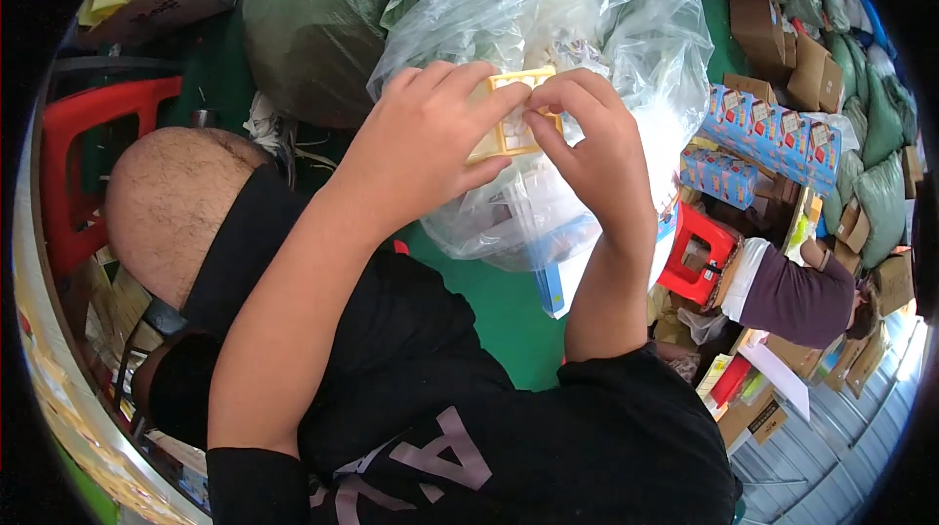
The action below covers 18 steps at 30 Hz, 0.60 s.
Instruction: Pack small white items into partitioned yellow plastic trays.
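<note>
Crowding the head view, a clear plastic bag [626, 46], green sacks [313, 17], a red stool [696, 256] and blue boxes [773, 134] ring the person, whose left hand [430, 144] and right hand [597, 149] pinch a yellow frame [504, 139] before the bag, its long axis roughly upright, tilted slightly.

two hands, left hand [430, 139] and right hand [597, 149], grip one yellow plastic frame [506, 134] in front of one clear plastic bag [626, 46]. behind the bag sits one green sack [313, 17]; right of it, one red stool [696, 251].
</note>
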{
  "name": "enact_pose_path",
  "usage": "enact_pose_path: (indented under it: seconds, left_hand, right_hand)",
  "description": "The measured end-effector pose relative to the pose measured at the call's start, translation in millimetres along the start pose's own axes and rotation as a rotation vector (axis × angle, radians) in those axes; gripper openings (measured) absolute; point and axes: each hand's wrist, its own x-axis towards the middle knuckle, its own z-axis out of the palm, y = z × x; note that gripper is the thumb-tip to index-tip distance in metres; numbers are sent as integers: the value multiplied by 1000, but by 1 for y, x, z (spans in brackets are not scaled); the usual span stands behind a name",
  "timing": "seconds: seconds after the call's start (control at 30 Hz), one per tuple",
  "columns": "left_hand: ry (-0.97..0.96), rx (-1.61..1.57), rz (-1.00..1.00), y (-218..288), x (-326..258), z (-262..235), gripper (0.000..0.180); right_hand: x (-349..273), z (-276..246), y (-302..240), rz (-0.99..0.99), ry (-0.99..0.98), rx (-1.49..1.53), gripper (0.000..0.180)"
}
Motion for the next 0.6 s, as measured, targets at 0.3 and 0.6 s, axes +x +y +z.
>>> enact_pose_path:
  seconds: [0.3,0.6]
  left_hand:
    - [33,36,23,-3,-2,0,54]
    - [-36,-47,-58,-1,0,-2,56]
  right_hand:
    - [3,4,-4,82,105,90,20]
    - [3,-3,-1,75,60,93,19]
